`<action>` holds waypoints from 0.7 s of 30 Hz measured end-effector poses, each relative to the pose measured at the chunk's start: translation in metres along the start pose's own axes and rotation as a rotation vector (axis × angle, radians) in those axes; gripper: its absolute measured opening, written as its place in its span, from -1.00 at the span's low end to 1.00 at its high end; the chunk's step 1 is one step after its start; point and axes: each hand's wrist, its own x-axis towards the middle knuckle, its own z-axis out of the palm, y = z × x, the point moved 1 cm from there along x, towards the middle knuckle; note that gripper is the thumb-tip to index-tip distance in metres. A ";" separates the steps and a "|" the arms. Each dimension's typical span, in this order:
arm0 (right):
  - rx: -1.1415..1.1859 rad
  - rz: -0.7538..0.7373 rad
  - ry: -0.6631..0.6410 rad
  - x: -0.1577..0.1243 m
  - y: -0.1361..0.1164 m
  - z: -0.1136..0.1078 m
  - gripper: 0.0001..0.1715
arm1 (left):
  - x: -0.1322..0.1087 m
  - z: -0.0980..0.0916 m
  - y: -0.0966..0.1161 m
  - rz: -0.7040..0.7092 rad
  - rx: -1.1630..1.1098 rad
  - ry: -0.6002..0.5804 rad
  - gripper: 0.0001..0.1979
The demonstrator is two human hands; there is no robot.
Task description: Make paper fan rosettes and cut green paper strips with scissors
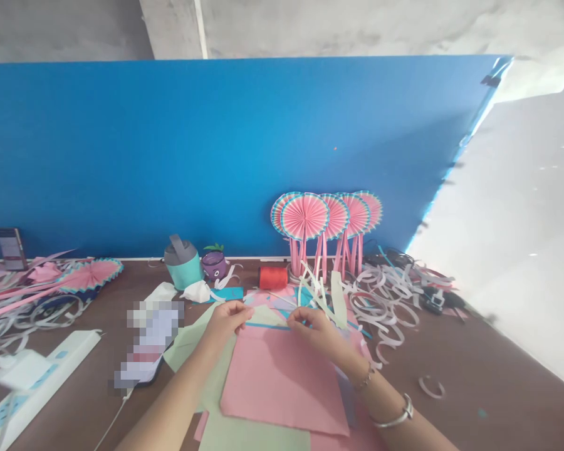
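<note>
A pink paper sheet (284,379) lies in front of me, with a narrow blue strip (269,325) along its far edge. At the left end of that edge, my left hand (229,317) is closed in a pinch on the paper. My right hand (313,329) pinches the same edge farther right, its fingertips curled together. Exactly how the fingers grip the edge is too small to make out. Pale green paper (254,433) lies underneath and to the left, with more pink paper below.
Pink pleated paper fans (304,216) stand against the blue partition (192,150). Curled paper strips (388,294) heap at the right. A red spool (273,277), a teal cup (184,266) and a purple pot (215,265) stand behind. Leftward are a phone (150,344) and a power strip (42,382).
</note>
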 end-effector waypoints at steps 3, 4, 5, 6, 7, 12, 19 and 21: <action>-0.067 0.015 0.041 0.000 0.003 0.006 -0.84 | -0.001 -0.009 0.007 -0.014 0.169 0.007 -0.73; -0.090 0.002 0.058 0.000 0.004 0.008 -0.83 | -0.001 -0.011 0.009 -0.016 0.220 -0.001 -0.75; -0.110 -0.015 0.073 0.000 0.004 0.010 -0.84 | -0.002 -0.014 0.012 -0.015 0.263 -0.012 -0.76; -0.126 -0.031 0.084 0.000 0.004 0.011 -0.84 | -0.003 -0.016 0.014 -0.010 0.299 -0.022 -0.77; -0.134 -0.040 0.088 0.000 0.004 0.012 -0.84 | -0.003 -0.017 0.015 0.001 0.330 -0.031 -0.78; -0.129 -0.038 0.053 0.000 0.008 0.016 -0.80 | 0.003 -0.023 0.008 0.087 0.500 -0.050 -0.80; -0.301 -0.073 0.072 0.001 0.012 0.021 -0.82 | 0.011 -0.024 -0.009 0.061 0.606 -0.019 -0.89; -0.318 -0.061 0.069 0.001 0.012 0.022 -0.81 | 0.011 -0.024 -0.011 0.063 0.625 -0.018 -0.90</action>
